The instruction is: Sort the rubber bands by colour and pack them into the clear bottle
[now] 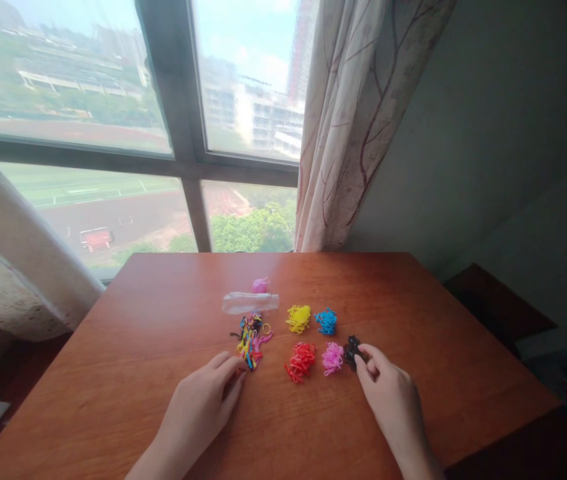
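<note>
A loose pile of mixed-colour rubber bands (250, 343) lies on the wooden table. My left hand (206, 393) touches its near edge, thumb and fingers drawn together; what lies between the fingertips is hidden. Over to the right, my right hand (388, 383) pinches at a small heap of black rubber bands (351, 352). Just left of that heap sit pink rubber bands (332, 359), and further left red rubber bands (301, 362). Behind these are a yellow heap of bands (298, 319) and a blue heap of bands (326, 321).
Behind the mixed pile, a clear plastic bottle-shaped container (250, 303) lies on its side, with a pink-purple object (260, 285) beyond it. The wooden table (113, 373) reaches to the window (188, 160), with a patterned curtain (343, 120) hanging at its right.
</note>
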Demonstrator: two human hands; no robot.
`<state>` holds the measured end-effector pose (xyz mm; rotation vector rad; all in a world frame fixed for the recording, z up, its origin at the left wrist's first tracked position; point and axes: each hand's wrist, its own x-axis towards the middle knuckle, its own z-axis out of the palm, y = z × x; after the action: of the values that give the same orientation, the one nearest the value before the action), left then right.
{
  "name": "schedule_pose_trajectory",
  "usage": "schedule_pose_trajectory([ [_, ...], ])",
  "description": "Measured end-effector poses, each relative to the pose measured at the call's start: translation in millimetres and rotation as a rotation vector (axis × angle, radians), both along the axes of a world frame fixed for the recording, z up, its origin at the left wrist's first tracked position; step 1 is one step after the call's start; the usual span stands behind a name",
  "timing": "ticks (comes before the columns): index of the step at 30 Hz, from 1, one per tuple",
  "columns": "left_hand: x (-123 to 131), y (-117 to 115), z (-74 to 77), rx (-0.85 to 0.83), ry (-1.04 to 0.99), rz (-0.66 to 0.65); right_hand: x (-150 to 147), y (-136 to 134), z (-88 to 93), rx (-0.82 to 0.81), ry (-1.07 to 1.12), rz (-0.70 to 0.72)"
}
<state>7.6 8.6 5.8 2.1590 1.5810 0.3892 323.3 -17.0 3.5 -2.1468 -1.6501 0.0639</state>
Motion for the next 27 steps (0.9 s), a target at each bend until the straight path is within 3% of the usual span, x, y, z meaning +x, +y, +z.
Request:
schedule_pose_trajectory([
  [6,-1,-1,-2.2,0.020,0.023,0.029,-59,-9,5.1,0.060,0.090,0.217],
  [9,3,0,-2.3,0.026,0.048,0.035,-101,-7,8.0,-0.046,0.100,0.323],
  [14,12,2,1.2,0.032,0.096,0.033,-150,9,16.4,-0.251,-0.001,0.340],
  [20,5,3,1.1,0.065,0.097,0.053,-165,26,18.2,-0.334,-0.058,0.309],
  [27,-2,1,3.1,0.102,0.023,0.117,-165,26,16.3,-0.335,-0.074,0.293],
])
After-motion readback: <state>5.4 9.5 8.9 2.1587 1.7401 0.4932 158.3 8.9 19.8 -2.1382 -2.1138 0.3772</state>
